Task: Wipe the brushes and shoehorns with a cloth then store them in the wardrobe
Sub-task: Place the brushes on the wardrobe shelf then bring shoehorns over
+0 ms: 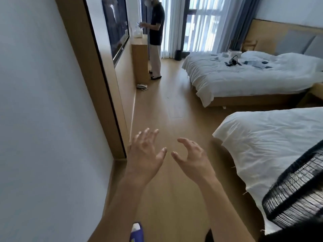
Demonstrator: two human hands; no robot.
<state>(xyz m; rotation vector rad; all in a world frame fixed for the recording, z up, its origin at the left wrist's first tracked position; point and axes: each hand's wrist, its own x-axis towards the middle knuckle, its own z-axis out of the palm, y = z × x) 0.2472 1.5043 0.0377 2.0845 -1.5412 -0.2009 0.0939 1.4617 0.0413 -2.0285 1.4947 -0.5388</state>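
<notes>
Plainly, both hands are empty: the left hand [146, 152] has spread fingers, the right hand [191, 157] loosely curled ones, held over the wooden floor [174, 105]. No brush, shoehorn, cloth or wardrobe is in view; finding them should come first, perhaps among the items on the far bed [244, 75].

There is one view only, from a wide-angle camera worn on the person's head, looking forward and down along a bedroom's wooden floor [167, 109]. It sits close to the person's own raised hands, the left hand [145, 154] and right hand [192, 156], which fill the near centre. A white wall [43, 119] runs close along the left edge, and two beds [262, 140] lie to the right. The curtained window [201, 23] and a standing person [155, 37] are far off at the top. Straight edges bow toward the frame's borders.
</notes>
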